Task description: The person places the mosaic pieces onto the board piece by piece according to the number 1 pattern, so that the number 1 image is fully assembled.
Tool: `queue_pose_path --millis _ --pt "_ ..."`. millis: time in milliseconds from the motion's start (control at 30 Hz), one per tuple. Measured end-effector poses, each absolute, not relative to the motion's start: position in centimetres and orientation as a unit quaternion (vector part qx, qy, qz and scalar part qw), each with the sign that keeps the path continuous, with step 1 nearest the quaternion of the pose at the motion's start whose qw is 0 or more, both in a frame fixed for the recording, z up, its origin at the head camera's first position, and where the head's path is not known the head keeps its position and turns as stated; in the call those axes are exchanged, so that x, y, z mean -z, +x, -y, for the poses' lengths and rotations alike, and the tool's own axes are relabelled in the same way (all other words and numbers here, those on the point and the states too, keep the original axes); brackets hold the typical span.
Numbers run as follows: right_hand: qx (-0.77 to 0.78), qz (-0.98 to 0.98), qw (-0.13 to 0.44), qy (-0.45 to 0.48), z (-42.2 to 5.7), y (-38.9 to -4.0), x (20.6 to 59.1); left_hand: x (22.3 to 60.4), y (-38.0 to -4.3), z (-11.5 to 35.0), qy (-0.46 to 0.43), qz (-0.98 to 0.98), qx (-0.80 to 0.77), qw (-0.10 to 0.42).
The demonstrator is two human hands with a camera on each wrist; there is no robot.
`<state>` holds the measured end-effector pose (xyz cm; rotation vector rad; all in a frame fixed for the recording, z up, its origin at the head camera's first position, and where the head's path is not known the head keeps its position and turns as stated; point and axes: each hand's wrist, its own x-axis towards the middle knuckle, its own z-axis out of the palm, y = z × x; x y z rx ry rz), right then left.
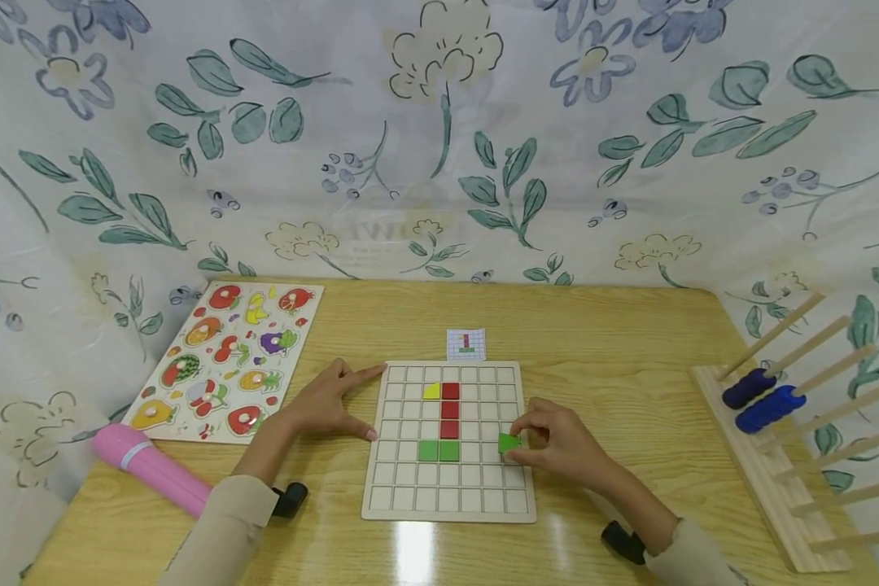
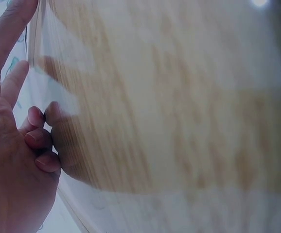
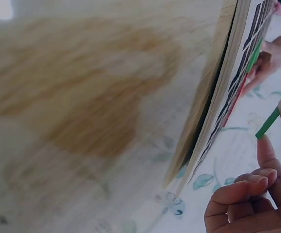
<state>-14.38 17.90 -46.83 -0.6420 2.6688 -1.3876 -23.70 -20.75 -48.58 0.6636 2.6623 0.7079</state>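
Note:
A wooden grid board (image 1: 408,497) lies on the table. Set in its cells are three red square tiles (image 1: 450,410) in a column, a yellow tile (image 1: 431,392) with a slanted edge beside the top one, and two green tiles (image 1: 438,451) side by side below. My right hand (image 1: 566,439) pinches a loose green square tile (image 1: 509,443) between thumb and finger over the board's right side. The right wrist view shows that tile (image 3: 268,124) edge-on, above the board surface. My left hand (image 1: 325,401) touches the board's left edge with outstretched thumb and index finger, its other fingers curled.
Just behind the board lies a small pattern card (image 1: 465,344). A fruit puzzle board (image 1: 223,358) and a pink cylindrical object (image 1: 157,472) are at left. On the right stands a wooden peg rack (image 1: 758,472) with blue and purple rings. Floral fabric (image 1: 439,203) hangs behind the table.

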Motion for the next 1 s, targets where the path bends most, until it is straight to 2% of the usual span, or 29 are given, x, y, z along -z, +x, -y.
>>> queue_pose_path --millis 433,800,1000 --pt "0.436 -0.871 0.025 -0.226 -16.0 -14.9 46.5 48.3 -23.6 20.7 0.230 -0.928 -0.249 0.156" --pt "0.372 -0.895 0.039 -0.241 -14.7 -15.2 46.6 48.2 -23.6 20.6 0.227 -0.926 -0.256 0.158" --pt "0.332 -0.907 0.027 -0.257 -14.0 -15.2 47.1 48.0 -23.5 20.6 0.223 -0.925 -0.264 0.159"
